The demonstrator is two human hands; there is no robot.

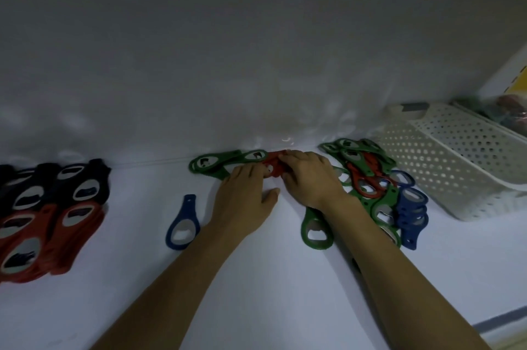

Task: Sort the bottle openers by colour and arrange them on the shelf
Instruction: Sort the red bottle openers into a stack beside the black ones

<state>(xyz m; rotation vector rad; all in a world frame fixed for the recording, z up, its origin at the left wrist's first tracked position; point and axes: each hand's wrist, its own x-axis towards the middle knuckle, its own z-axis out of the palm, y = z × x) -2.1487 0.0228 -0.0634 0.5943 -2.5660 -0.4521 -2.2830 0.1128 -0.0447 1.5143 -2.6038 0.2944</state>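
On the shelf (pixel 256 278), two sorted groups of bottle openers (pixel 48 207) lie at the far left, one group behind the other. A single opener (pixel 182 224) lies alone left of centre. Both hands meet at the back wall, the left hand (pixel 245 195) just beside the right hand (pixel 310 178), over a small cluster of openers (pixel 222 164). Right of them sprawls an unsorted heap (pixel 379 192), and beyond it, at the far right, a perforated basket (pixel 456 167).

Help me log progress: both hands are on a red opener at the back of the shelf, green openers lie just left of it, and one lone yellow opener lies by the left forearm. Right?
Not quite. The head view shows the lone opener by the left forearm is blue, not yellow. The rest holds: left hand and right hand are on the red opener, with green openers just left of it.
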